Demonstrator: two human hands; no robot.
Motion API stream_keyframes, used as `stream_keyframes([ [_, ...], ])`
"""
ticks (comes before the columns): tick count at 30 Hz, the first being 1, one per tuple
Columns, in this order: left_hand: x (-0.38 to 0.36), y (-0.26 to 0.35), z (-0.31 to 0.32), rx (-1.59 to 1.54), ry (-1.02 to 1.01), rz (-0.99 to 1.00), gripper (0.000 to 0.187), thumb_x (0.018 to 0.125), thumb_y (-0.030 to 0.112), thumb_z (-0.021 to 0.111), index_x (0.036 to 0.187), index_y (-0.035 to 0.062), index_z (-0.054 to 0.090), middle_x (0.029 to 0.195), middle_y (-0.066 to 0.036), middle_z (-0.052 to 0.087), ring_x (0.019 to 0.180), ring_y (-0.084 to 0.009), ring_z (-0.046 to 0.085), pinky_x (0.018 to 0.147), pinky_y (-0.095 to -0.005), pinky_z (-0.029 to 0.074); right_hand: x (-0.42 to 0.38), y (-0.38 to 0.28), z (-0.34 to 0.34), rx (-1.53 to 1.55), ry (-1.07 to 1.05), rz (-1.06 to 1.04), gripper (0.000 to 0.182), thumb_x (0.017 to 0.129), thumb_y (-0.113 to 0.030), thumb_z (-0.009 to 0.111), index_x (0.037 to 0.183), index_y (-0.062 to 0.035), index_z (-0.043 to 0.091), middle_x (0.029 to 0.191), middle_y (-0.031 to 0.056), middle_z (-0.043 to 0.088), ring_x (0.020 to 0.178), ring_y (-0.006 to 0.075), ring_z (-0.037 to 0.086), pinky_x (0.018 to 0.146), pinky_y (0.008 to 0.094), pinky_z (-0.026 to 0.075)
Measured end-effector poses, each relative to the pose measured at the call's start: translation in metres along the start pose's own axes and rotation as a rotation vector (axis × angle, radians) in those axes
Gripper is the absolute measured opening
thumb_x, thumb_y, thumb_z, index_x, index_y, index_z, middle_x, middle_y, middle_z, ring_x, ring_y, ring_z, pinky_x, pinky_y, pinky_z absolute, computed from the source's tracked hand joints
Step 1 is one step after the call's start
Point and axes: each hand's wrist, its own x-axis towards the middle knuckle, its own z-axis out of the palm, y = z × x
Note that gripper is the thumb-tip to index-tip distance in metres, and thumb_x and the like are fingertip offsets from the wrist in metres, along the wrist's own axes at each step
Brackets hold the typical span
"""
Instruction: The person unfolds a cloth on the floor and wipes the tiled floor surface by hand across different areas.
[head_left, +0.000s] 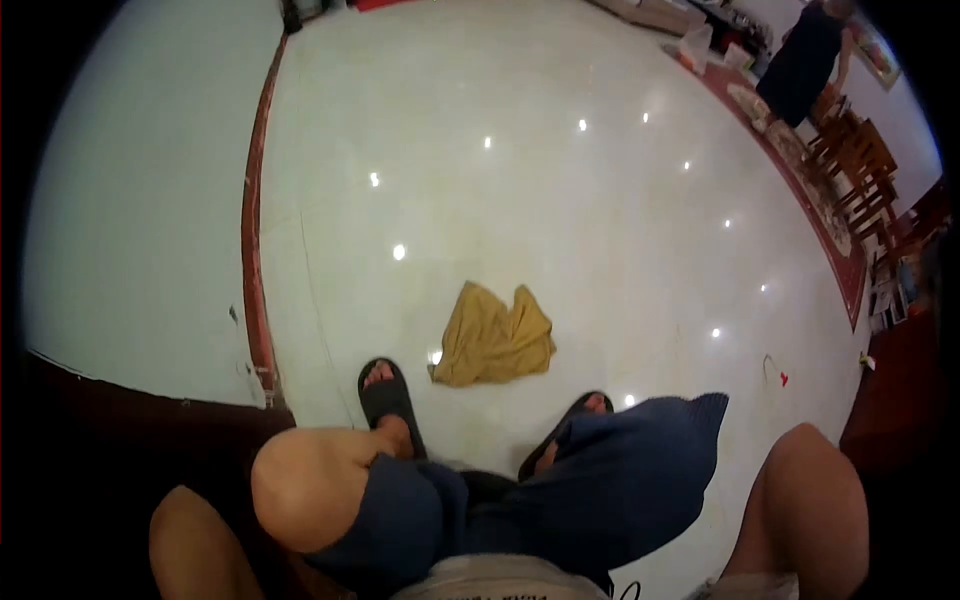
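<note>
Mustard-yellow crumpled cloth (493,348) lies just ahead of the black sandals (388,396) on glossy white tile (560,200), a likely slip; neither hand shows, so their grip cannot be told

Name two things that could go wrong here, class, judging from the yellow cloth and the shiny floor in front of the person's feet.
1. The yellow cloth lies crumpled on the floor just ahead of the sandalled feet; a step forward could catch or slide on it.
2. The glossy white floor reflects the ceiling lights, so it may be slippery underfoot.
</note>
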Motion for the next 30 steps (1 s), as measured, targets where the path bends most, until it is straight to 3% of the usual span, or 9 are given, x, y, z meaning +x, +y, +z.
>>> stream_keyframes([
  [14, 0.008, -0.005, -0.002, -0.045, -0.03, -0.009, 0.039, 0.095, 0.038, 0.043, 0.127, 0.0162, 0.054, 0.125, -0.004, 0.055, 0.12, -0.0238, 0.048, 0.1, -0.0518, 0.029, 0.005, -0.013, -0.011, -0.016, -0.03, 0.021, 0.032, 0.094, -0.03, 0.049, 0.113, -0.0056, 0.055, 0.114, 0.0114, 0.054, 0.102, 0.0202, 0.053, 0.085, 0.0392, 0.044],
  [30, 0.023, 0.021, 0.013, -0.041, -0.066, 0.035, 0.038, 0.095, 0.037, 0.046, 0.126, 0.0176, 0.054, 0.125, -0.001, 0.056, 0.121, -0.0223, 0.047, 0.099, -0.0521, 0.029, 0.001, -0.01, -0.005, 0.046, 0.078, -0.019, 0.034, 0.094, -0.032, 0.047, 0.116, -0.0055, 0.053, 0.12, 0.0122, 0.053, 0.108, 0.0218, 0.053, 0.089, 0.0409, 0.043],
])
